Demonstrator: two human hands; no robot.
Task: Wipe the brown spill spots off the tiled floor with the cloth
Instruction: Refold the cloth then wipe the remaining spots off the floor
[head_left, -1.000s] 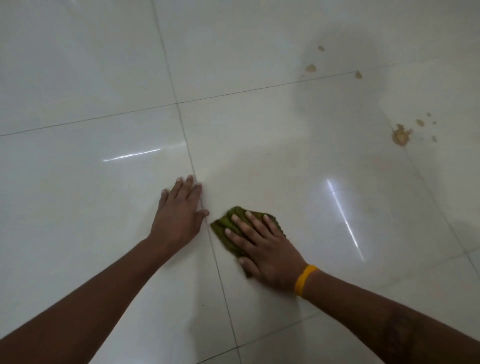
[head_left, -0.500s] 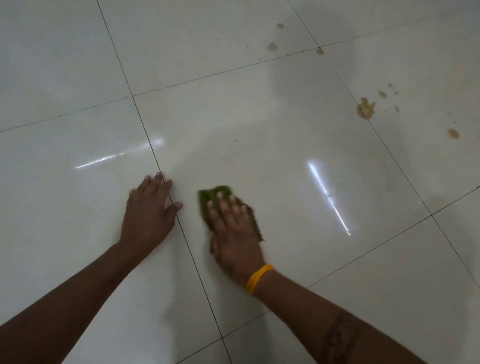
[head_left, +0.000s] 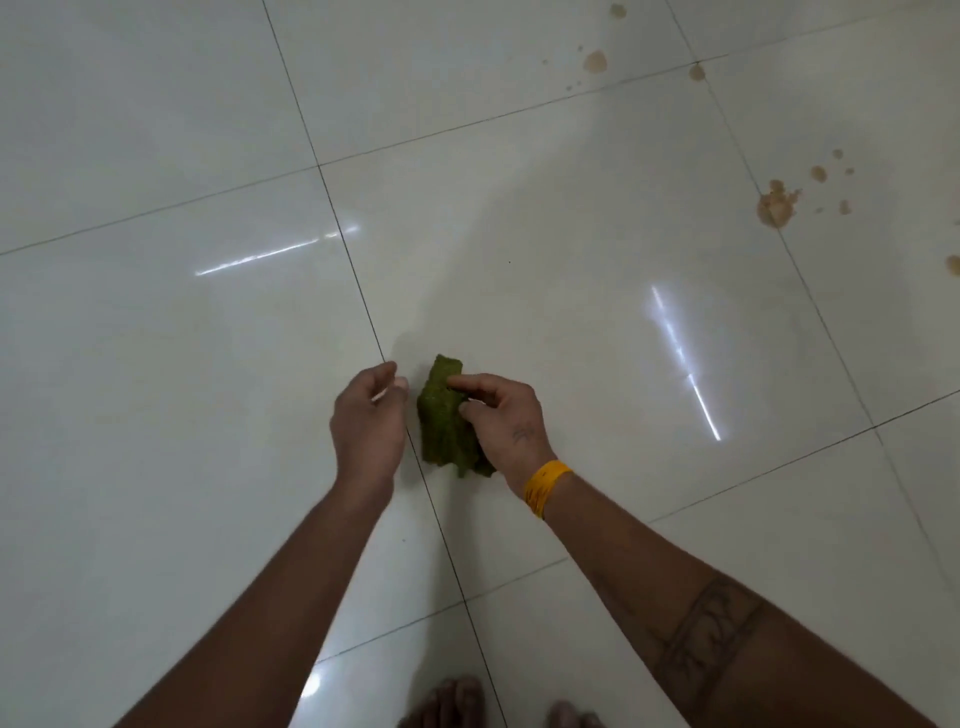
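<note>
Cloth: green, bunched, mid-frame just right of a dark grout line, held in right hand. Thumb and index curl round its upper part and pinch it; other fingers sit behind the cloth, hidden. Can't tell whether the lower end touches the floor or hangs just above it.

Left hand: just beside the cloth, not touching; fingers loosely curled, thumb near fingertips, nothing in it. Palm side not visible.

Yellow wristband on right wrist; forearm tattoo band, pattern too dark to read.

Brown spill spots: biggest blotch at right w/ small drops around it, another group top right. Well apart from cloth. One spot cut off by right edge.

Bare toes at bottom edge, mostly cropped. Two glare streaks on glossy tiles.
</note>
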